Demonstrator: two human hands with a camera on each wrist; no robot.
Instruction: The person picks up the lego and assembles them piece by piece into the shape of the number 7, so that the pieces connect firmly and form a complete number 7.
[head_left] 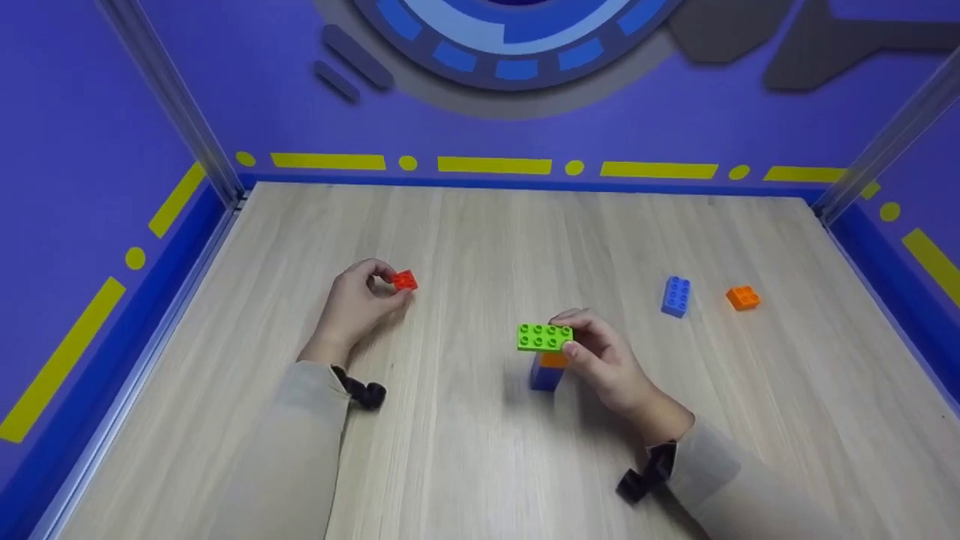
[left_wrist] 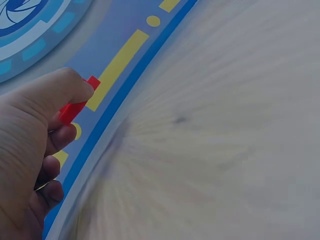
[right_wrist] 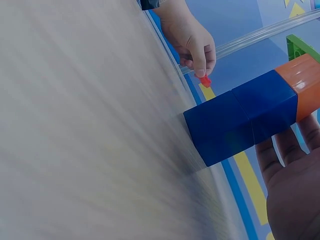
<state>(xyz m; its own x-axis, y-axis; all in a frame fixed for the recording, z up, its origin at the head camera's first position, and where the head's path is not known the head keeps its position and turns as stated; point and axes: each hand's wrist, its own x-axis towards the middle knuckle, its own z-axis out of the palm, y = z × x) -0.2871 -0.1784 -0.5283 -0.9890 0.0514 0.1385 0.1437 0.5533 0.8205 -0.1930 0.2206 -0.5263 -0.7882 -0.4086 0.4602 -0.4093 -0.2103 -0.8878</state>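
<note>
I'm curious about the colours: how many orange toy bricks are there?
2: one orange brick lies on the table, right of the loose blue brick; the other is stacked under the green brick, partly hidden by the right hand.

Hands: two, left hand, right hand. Bricks: one red brick, left; one loose blue brick and one loose orange brick, right; nearer, one green brick, one stacked orange brick and apparently two stacked blue bricks. Table: one.
</note>
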